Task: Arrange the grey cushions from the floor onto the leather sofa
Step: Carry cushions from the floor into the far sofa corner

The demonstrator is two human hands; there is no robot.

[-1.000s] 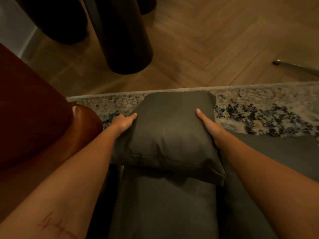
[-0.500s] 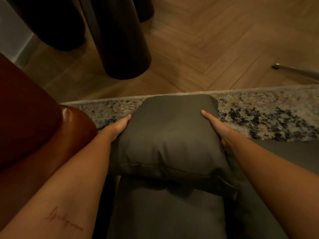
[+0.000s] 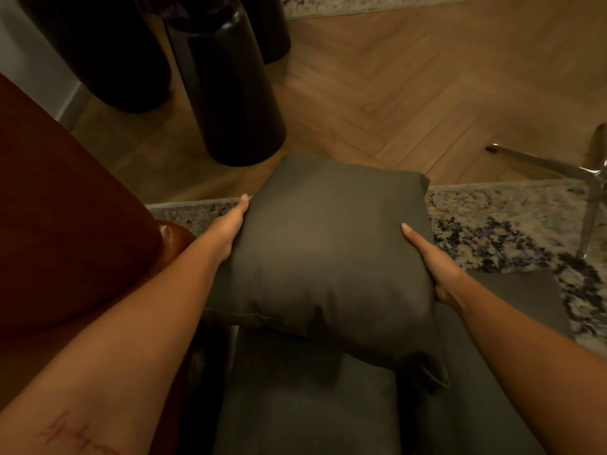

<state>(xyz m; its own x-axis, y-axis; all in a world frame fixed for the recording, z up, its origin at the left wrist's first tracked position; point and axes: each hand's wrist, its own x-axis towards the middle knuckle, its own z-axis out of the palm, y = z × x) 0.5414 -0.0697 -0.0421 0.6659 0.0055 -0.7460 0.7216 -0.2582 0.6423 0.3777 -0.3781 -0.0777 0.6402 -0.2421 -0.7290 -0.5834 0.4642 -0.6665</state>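
A square grey cushion (image 3: 328, 257) is held in the middle of the view, lifted above the other cushions. My left hand (image 3: 226, 228) presses its left side and my right hand (image 3: 433, 261) grips its right side. Below it lies a second grey cushion (image 3: 305, 402) on the floor, and a third grey cushion (image 3: 512, 303) lies to the right, partly hidden by my right arm. The brown leather sofa (image 3: 65, 231) fills the left edge, its rounded arm close to my left wrist.
Thick dark cylindrical table legs (image 3: 230, 87) stand on the herringbone wood floor (image 3: 410, 87) ahead. A speckled rug (image 3: 512, 224) lies under the cushions. A chrome chair base (image 3: 588, 178) reaches in from the right edge.
Both hands have raised the cushion up off the cushion beneath it and toward the camera. The view has tilted so more floor and the chair base show.
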